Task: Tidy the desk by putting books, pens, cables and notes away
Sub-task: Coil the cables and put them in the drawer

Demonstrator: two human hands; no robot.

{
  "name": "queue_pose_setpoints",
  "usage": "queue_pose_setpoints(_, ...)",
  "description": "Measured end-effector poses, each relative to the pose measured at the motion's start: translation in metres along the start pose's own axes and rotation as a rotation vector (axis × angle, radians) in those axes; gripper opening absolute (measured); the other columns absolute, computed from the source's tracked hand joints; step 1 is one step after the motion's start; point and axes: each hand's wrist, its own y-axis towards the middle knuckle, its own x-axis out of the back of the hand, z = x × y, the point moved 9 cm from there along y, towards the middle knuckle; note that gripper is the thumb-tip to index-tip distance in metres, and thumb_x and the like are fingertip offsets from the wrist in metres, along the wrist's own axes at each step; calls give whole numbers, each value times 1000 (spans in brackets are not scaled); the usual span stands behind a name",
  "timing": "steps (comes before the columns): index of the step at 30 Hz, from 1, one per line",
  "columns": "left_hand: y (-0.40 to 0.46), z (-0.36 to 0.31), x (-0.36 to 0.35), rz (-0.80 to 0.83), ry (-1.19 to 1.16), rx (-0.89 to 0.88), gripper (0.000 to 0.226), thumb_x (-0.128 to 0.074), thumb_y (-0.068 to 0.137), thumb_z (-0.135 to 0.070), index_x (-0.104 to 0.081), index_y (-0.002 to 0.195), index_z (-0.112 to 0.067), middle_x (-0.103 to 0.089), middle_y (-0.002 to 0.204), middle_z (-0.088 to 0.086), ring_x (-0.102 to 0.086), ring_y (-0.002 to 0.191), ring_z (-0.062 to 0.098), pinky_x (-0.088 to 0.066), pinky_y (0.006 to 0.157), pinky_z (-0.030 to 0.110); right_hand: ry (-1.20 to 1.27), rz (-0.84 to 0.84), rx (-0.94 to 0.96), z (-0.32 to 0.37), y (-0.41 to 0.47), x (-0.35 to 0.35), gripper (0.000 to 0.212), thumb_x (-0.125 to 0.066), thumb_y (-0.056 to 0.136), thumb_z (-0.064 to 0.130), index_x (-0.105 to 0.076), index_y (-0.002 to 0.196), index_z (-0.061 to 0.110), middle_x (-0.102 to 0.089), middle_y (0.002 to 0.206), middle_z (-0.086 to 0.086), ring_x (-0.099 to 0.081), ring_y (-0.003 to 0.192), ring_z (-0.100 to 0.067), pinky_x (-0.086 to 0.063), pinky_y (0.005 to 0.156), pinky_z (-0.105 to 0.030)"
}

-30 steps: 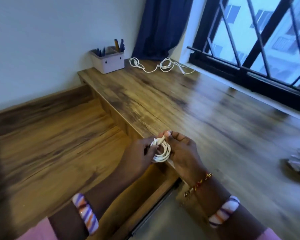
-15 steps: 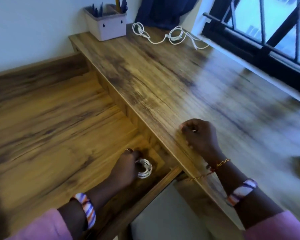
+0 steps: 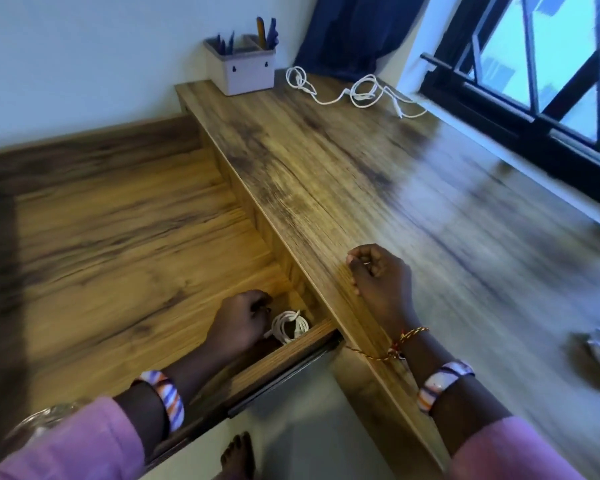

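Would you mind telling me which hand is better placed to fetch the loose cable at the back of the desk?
Probably the right hand: it rests on the desk holding nothing, while the left hand is down in the drawer.

daylight from window [image 3: 548, 57] rt | glare on desk [image 3: 326, 174] | edges blurred, warped

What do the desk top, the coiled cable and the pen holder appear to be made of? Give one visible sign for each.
Desk top: wood or wood-look laminate, smooth with a slight sheen; dark grain streaks.
Coiled cable: white plastic-coated cord; bends into tight loops.
Pen holder: probably matt plastic; plain pale walls, though the look leaves it open.
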Motion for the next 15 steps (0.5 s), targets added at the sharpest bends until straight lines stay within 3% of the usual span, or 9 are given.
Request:
queue_pose_setpoints(3, -15, -13, 15, -60, 26, -25, 22, -55, 89, -7, -68, 107, -7, -68, 113, 6, -62, 103, 18, -44, 83, 20, -9, 19, 32, 1, 0, -2, 5, -65, 84, 12, -69, 86, 12, -68, 74, -1, -61, 62, -16, -53, 67, -30)
queue_pose_setpoints(6, -31, -42, 22, -80, 82, -139, 21, -56, 90, -12, -69, 106, -10, -68, 110, 2, -62, 100, 14, -46, 82, 22, 6, 28, 65, 7, -3, -1, 6, -65, 83, 9, -70, 86, 10, -66, 76, 2, -61, 69, -13, -48, 67, -20)
queue_pose_setpoints(11, -34, -88, 18, 22, 228, -356, 20, -55, 91, -21, -66, 107, -17, -66, 108, -4, -59, 99, 13, -45, 81, 25, -26, 82, 94, 11, -6, -3, 8, -65, 82, 9, -70, 87, 11, -67, 76, 1, -62, 72, -14, -49, 72, -25)
queue_pose_setpoints(15, -1, -112, 28, 28, 264, -423, 17, -54, 91, -25, -65, 104, -20, -64, 105, -8, -57, 97, 10, -47, 80, 29, -129, 102, 128, 10, 2, -6, 10, -64, 81, 15, -71, 88, 16, -71, 82, 1, -62, 74, -9, -37, 62, -4)
